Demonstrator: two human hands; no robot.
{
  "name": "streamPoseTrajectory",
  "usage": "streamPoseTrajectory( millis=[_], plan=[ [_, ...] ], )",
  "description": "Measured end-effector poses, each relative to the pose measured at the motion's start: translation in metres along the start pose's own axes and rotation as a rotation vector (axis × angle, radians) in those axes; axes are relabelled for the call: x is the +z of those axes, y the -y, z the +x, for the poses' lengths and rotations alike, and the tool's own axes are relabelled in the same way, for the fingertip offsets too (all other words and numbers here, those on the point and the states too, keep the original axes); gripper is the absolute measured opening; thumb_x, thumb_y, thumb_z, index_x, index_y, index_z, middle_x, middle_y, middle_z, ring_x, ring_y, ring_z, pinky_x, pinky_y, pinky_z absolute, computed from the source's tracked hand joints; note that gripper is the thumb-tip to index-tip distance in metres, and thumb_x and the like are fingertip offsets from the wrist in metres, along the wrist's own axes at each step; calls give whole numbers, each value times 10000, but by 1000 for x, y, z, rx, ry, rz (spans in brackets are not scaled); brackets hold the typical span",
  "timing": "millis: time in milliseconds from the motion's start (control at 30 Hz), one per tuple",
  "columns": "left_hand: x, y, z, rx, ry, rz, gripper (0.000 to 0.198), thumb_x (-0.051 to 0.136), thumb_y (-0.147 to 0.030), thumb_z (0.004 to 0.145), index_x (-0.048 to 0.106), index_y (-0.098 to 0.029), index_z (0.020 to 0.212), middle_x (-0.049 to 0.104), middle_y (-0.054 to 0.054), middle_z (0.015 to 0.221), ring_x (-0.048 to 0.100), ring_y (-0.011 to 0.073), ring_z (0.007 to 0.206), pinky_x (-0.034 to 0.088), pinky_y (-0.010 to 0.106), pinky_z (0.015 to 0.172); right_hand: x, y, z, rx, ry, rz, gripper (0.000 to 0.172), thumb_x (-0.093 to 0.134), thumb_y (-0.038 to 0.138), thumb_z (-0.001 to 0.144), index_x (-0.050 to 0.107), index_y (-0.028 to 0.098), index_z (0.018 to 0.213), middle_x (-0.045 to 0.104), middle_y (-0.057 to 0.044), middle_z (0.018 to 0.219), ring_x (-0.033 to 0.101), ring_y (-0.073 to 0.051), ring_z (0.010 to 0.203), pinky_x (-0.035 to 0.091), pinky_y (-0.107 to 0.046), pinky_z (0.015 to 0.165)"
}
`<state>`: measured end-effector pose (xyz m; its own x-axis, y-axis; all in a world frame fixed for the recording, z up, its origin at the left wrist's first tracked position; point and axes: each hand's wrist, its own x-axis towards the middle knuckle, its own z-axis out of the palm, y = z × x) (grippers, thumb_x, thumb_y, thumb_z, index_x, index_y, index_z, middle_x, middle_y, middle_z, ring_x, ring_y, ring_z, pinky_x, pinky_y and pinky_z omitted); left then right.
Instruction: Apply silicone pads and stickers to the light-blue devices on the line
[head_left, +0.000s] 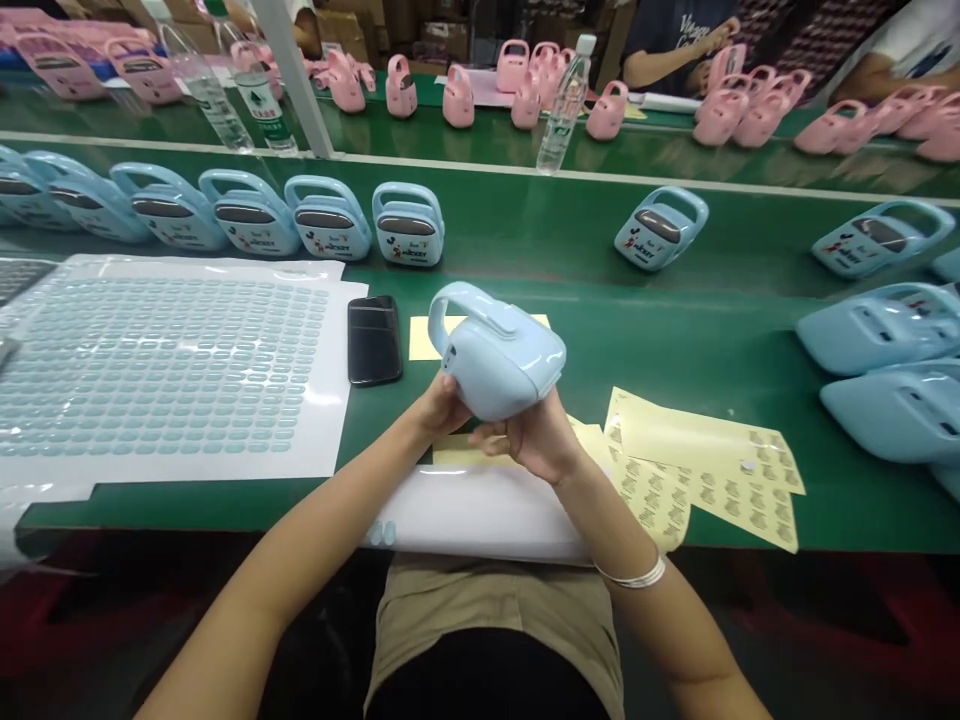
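Observation:
Between my two hands is a light blue plastic device with a carry handle (pixel 499 355), tilted, its handle toward the upper left. My left hand (pixel 444 405) grips its lower left side, the thumb on the casing. From below and the right, my right hand (pixel 536 440) supports it, partly hidden by the casing. Beneath my hands lie yellow label sheets (pixel 480 450) and a white sheet (pixel 480 510) with a couple of blue oval stickers. To the left is a large sheet of blue oval stickers (pixel 165 365).
A black phone (pixel 375 340) lies beside the sticker sheet. Blue devices (pixel 409 225) line the back left, and more (pixel 892 410) sit at the right. Printed yellow sheets (pixel 705 465) lie right of my hands. Beyond a white rail stand pink devices (pixel 457 98), bottles (pixel 566 105) and co-workers.

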<state>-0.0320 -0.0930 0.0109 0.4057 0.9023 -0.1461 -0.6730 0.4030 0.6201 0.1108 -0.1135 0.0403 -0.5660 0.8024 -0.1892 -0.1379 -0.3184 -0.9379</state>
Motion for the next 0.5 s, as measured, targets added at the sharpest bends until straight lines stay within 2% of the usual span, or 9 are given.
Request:
streamPoseTrajectory(
  millis=[67,100,167,200,267,333,400,500],
  plan=[
    [-1,-2,1,96,-62,-38,724,641,-670,542,616,-170,1064,705,86,884,649,278,857,511,379,760,10,-2,-6,2,-46,-232,865,-54,719,808,586,143,888,662,-118,719,630,-188,559,492,-292,451],
    [-1,-4,3,138,-85,-57,721,588,-706,568,617,-177,1057,701,77,909,645,271,873,506,379,782,16,-4,-11,-68,-86,-413,784,34,692,849,593,144,817,656,-116,711,631,-190,589,497,-296,484],
    [-1,-9,6,172,-119,-130,716,488,-746,624,618,-179,1041,692,70,937,643,255,869,496,379,811,34,-14,-21,-350,-130,-816,549,249,539,927,594,151,749,653,-110,745,627,-193,687,507,-310,592],
    [-1,-11,7,161,-118,-160,719,444,-754,650,616,-175,1040,688,72,939,644,247,856,493,378,813,45,-21,-26,-519,-103,-997,435,335,448,936,597,153,751,652,-108,775,619,-195,736,502,-317,641],
    [-2,-16,7,142,-102,-202,726,395,-756,684,607,-167,1052,678,78,938,643,235,839,489,371,810,66,-42,-32,-791,31,-1245,292,439,345,916,595,150,764,639,-100,793,597,-200,776,486,-320,662],
    [-3,-18,5,150,-96,-224,726,398,-748,694,595,-166,1080,670,79,947,640,228,839,486,365,808,84,-65,-32,-909,97,-1378,249,513,340,884,581,153,733,613,-76,740,580,-198,744,465,-314,606],
    [-5,-19,2,157,-96,-221,727,418,-743,690,585,-170,1105,666,76,952,637,221,825,486,362,802,95,-84,-28,-943,72,-1452,253,530,326,876,563,162,687,594,-60,697,571,-191,699,442,-311,561],
    [-6,-20,0,146,-116,-180,725,414,-750,688,589,-182,1104,670,72,948,639,210,793,495,334,742,98,-89,-23,-987,17,-1488,288,491,226,894,542,169,616,584,-43,633,572,-167,637,426,-291,530]
  ],
)
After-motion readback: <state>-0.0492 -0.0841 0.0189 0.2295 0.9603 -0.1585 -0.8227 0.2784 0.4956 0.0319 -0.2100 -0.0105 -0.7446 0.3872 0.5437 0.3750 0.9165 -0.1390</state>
